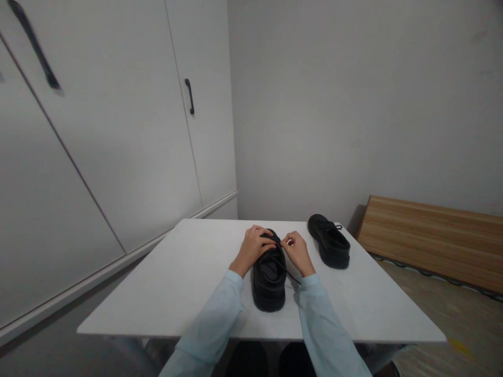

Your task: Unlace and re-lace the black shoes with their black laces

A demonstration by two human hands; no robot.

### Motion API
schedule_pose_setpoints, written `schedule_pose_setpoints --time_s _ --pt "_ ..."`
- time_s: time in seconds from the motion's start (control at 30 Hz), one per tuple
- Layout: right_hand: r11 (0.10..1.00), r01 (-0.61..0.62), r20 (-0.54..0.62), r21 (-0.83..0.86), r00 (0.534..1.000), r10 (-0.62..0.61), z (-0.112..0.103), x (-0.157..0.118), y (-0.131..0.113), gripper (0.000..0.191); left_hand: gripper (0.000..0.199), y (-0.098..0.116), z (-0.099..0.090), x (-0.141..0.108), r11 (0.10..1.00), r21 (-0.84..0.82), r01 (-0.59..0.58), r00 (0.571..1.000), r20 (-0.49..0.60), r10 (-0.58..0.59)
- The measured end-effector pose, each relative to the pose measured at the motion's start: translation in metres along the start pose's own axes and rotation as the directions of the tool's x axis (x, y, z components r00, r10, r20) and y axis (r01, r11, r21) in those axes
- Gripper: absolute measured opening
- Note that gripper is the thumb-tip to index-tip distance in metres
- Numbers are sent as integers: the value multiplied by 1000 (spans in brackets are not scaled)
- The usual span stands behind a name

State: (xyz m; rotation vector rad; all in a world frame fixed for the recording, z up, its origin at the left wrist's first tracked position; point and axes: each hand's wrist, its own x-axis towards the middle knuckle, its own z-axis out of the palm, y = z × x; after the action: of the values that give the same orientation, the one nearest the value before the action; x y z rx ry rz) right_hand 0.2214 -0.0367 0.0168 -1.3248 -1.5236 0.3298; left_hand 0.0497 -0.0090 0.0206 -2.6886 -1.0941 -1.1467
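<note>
Forearms [210, 319] outstretched; left hand [254, 247] over shoe [269, 296], right [298, 253] pinching (lace [291, 274], seemingly).

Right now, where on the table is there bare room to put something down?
Largest is the left side of the table, from its left edge to your left hand and left sleeve. Another is front right, bordered by the right sleeve, far shoe and right edge. It's crowded around the near shoe, right hand and lace.
</note>
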Motion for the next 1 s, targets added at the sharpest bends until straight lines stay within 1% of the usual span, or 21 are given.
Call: schedule_pose_setpoints --time_s 0.07,0.17,0.27,0.4,0.5,0.6,0.67,0.77,0.87,0.93,1.0 --pt "998 48 4 -48 999 -48 -1 0 -2 18 11 1 0 0 1000 16 -11 1000 6 11" --pt "993 85 19 -80 996 -84 -1 -1 -5 26 12 3 0 0 999 48 -19 1000 24 18" --pt "993 98 28 -64 995 -97 -2 -2 -8 29 11 7 -3 1 996 86 -22 999 45 19" --pt "996 84 -1 -31 996 -84 -3 -2 -8 29 10 13 -7 3 994 103 -39 998 61 33" --pt "999 34 -24 -5 999 -34 -1 -1 -4 28 10 15 -7 4 994 98 -39 998 62 33" --pt "994 -79 -32 76 996 81 1 1 1 23 11 14 -6 3 991 123 -42 998 55 35" --pt "974 -158 14 165 987 158 1 1 4 23 12 13 -5 2 988 152 -25 999 48 18" --pt "934 -228 91 277 973 211 0 2 6 27 12 11 -4 1 988 151 23 999 39 -29" --pt "906 -263 120 332 964 236 0 2 5 32 13 10 -3 0 995 79 56 998 13 -57" --pt "891 -286 138 353 958 253 2 1 4 35 16 10 -3 1 997 10 80 997 -23 -80" --pt "873 -303 154 381 952 263 4 1 2 35 18 12 -4 1 989 -81 120 990 -65 -126"
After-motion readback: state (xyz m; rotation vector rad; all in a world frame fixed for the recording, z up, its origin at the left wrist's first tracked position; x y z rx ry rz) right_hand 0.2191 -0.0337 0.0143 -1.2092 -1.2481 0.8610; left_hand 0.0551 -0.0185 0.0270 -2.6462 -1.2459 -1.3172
